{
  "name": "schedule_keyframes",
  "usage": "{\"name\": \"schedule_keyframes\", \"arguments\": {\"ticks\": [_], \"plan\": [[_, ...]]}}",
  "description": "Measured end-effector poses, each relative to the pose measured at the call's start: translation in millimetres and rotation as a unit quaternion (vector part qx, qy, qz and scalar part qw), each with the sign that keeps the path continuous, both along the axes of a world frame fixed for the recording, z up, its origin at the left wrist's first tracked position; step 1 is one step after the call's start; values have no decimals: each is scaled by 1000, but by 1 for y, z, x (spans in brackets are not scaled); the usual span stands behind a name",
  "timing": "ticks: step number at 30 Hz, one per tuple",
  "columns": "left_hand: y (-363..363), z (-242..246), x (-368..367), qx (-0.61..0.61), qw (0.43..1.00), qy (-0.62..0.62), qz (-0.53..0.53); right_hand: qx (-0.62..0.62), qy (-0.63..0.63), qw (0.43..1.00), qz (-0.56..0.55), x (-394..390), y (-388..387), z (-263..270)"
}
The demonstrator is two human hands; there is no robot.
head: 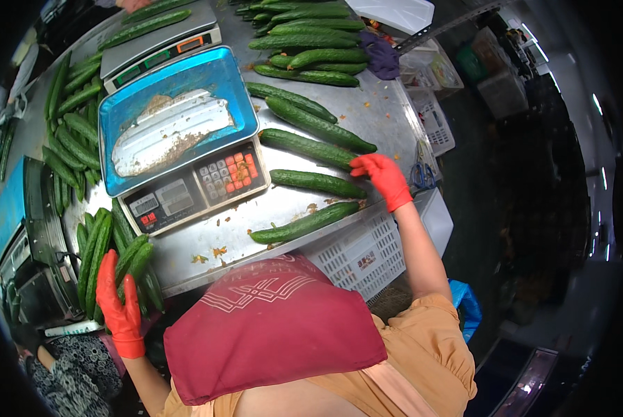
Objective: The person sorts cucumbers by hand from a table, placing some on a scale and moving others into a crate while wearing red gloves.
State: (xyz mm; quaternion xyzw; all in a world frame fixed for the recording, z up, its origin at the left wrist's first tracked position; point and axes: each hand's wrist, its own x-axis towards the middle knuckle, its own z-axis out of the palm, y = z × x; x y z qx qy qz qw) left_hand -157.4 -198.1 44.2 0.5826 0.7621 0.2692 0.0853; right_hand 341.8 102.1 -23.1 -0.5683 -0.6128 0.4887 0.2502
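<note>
My right hand (386,180), in a red rubber glove, has its fingertips on the near end of a green cucumber (308,147) lying on the steel table (311,250). More cucumbers lie apart in a rough column there, among them one cucumber (316,183) just below and another cucumber (306,223) by the table's edge. At the lower left, my left hand (119,305), gloved alike, rests against a pile of cucumbers (95,255) with thumb and fingers spread. Between the hands stands a digital scale (186,195); its blue-rimmed pan (249,112) holds only dirt.
A second scale (160,44) carries cucumbers at the back. A cucumber stack (311,31) lies beside a purple cloth (379,56). Blue-handled scissors (423,174) hang at the right edge, above a white plastic crate (363,255). Another person's patterned sleeve (71,380) shows at lower left.
</note>
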Motion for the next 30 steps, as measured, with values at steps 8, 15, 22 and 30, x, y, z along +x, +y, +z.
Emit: {"name": "schedule_keyframes", "arguments": {"ticks": [8,15,22,30], "plan": [[59,-12,67,16,987,-80,-137,225,-84,969,-55,-7,4,-6],[123,-38,113,-197,907,-158,-338,346,-228,900,137,-37,32,-18],[164,-63,143,-379,802,-341,-311,-60,-39,991,109,-16,49,-21],[175,-97,161,-301,715,-564,-284,-275,85,957,18,13,65,5]]}}
